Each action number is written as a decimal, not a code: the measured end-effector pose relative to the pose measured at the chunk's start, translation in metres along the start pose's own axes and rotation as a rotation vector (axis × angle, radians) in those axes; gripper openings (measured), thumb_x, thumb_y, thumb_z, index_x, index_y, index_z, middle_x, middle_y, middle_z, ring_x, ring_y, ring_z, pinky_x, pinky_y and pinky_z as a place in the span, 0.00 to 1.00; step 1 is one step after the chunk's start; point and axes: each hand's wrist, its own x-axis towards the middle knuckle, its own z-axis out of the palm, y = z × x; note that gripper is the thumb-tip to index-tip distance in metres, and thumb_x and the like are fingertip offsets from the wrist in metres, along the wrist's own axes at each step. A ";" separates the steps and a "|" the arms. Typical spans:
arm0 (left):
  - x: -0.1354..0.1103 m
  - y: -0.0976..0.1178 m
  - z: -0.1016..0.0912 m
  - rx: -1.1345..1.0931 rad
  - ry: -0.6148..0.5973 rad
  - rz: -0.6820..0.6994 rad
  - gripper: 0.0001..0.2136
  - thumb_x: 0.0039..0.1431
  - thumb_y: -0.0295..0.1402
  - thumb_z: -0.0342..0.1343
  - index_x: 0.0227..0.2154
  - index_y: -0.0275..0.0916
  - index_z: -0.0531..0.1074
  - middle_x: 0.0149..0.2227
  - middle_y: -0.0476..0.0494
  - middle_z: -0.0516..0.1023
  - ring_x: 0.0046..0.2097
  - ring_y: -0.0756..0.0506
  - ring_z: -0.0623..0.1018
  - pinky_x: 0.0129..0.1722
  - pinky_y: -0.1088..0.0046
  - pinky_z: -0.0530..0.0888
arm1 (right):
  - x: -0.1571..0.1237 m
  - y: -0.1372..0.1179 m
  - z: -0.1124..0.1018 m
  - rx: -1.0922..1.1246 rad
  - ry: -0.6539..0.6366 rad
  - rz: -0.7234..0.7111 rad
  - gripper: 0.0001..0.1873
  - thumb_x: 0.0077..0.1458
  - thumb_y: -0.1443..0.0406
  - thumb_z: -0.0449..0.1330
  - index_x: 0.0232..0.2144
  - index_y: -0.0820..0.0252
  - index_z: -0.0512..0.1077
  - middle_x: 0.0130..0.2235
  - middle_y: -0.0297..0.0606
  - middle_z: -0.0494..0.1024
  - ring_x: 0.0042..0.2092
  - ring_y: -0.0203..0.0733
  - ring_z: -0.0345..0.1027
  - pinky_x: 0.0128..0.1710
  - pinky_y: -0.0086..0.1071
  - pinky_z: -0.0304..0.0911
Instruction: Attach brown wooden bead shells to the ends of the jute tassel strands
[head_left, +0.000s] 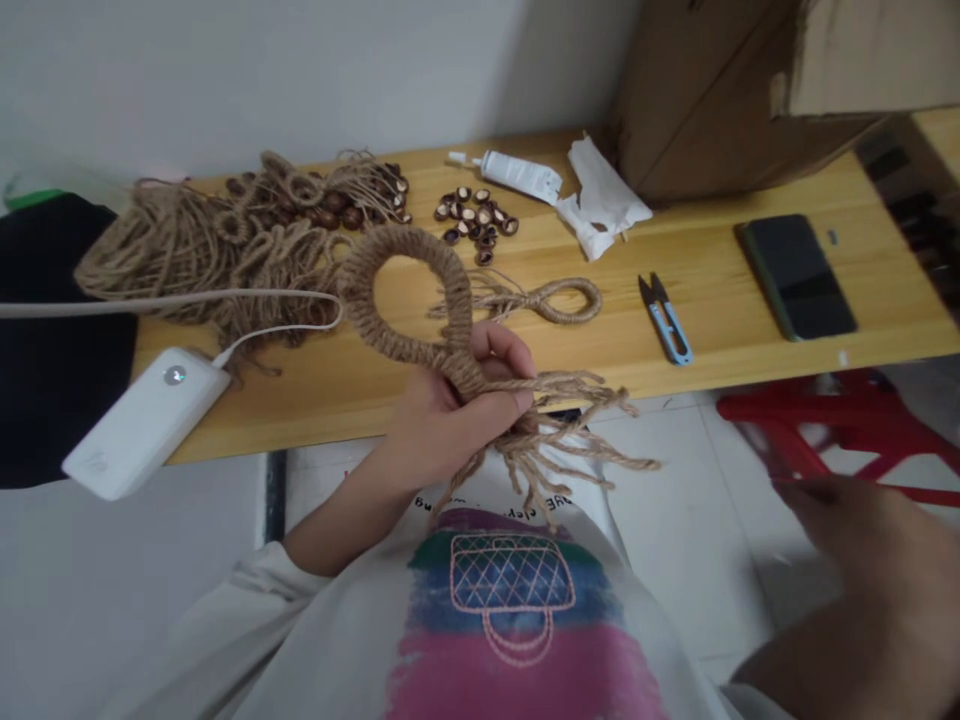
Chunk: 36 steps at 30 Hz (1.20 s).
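Head view, left to right: a white rectangular power bank (pixel 146 425) lies near a heap of brown jute cords (pixel 165 250) on the yellow wooden worktop (pixel 345 395). Next, a thick ring of tightly wound brown jute rope (pixel 358 297) is above the worktop's near edge, its neck held in the closed fingers of the left hand (pixel 457 425), loose ends fanning rightward. Beyond lie light-blue, dark-bladed snips (pixel 665 320). Farthest right, the right hand (pixel 836 515) is blurred; I cannot tell its fingers' spread. Steadying the wound neck seems the step in hand; working the loose ends calls for a firm left hold and the right hand nearer.
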 end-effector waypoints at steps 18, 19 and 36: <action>-0.009 -0.009 0.003 0.247 -0.033 0.175 0.07 0.54 0.27 0.58 0.37 0.42 0.71 0.26 0.54 0.73 0.27 0.52 0.72 0.26 0.76 0.68 | 0.080 -0.212 0.020 0.328 -0.148 -0.289 0.05 0.57 0.68 0.58 0.37 0.59 0.72 0.33 0.37 0.75 0.35 0.38 0.69 0.35 0.31 0.64; -0.008 -0.010 0.003 0.255 -0.034 0.185 0.08 0.54 0.26 0.57 0.37 0.43 0.73 0.28 0.53 0.75 0.30 0.51 0.74 0.28 0.76 0.70 | 0.079 -0.211 0.021 0.341 -0.152 -0.288 0.05 0.56 0.68 0.59 0.37 0.59 0.72 0.33 0.37 0.75 0.35 0.37 0.69 0.35 0.31 0.64; 0.002 -0.007 0.002 0.482 -0.242 0.350 0.05 0.47 0.30 0.63 0.29 0.39 0.73 0.34 0.47 0.74 0.43 0.46 0.73 0.45 0.69 0.71 | 0.069 -0.197 0.021 0.459 0.019 -0.266 0.09 0.51 0.73 0.61 0.35 0.57 0.73 0.35 0.37 0.75 0.37 0.38 0.71 0.36 0.32 0.67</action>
